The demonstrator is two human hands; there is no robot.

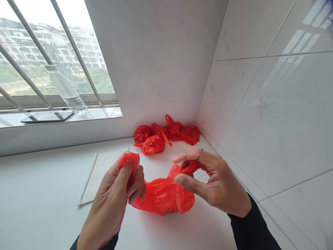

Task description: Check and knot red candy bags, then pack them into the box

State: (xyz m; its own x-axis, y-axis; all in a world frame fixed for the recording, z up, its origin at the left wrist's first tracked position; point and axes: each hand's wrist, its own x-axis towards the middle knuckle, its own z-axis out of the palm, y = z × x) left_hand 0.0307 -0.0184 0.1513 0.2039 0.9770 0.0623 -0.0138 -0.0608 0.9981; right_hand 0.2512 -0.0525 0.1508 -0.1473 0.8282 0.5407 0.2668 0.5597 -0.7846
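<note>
A red plastic bag (161, 196) stretches between my two hands just above the white tabletop, its middle bunched and sagging. My left hand (121, 187) is closed in a fist round one end, and a tuft of red plastic sticks out above the thumb. On the other side, my right hand (208, 180) has its thumb and index finger apart. A twisted strip of the bag runs between them to the curled fingers behind, which appear to hold it. Part of that grip is hidden.
Several knotted red plastic bags (153, 144) lie against the back wall. A white booklet (100, 170) is partly behind my left hand. On the windowsill are a water bottle (67, 92) and a dark flat device (47, 117). A tiled wall (273, 121) bounds the right.
</note>
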